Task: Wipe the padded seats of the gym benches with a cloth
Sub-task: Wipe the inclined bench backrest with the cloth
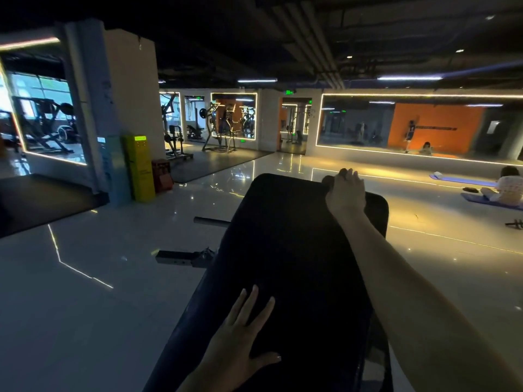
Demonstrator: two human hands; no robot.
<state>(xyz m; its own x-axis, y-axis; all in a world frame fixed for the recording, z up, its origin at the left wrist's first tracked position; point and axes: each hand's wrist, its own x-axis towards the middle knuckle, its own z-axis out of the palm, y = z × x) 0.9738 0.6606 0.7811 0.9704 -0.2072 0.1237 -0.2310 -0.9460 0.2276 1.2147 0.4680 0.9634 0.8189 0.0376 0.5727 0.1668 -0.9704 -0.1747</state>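
A long black padded bench seat (285, 250) runs away from me, from the bottom centre up to the middle of the head view. My left hand (243, 335) lies flat on the near part of the pad, fingers straight and spread. My right arm reaches along the pad's right side. My right hand (345, 192) is at the far end, its fingers curled over a dark cloth (328, 181) that bulges out just left of it. Most of the cloth is hidden under the hand and hard to tell from the dark pad.
The bench's steel foot (184, 257) and a bar (210, 221) stick out to the left over glossy white floor. A yellow kiosk (140, 168) and a red crate (162, 175) stand by a pillar. A person (508, 188) sits on a mat at the right. Machines line the back.
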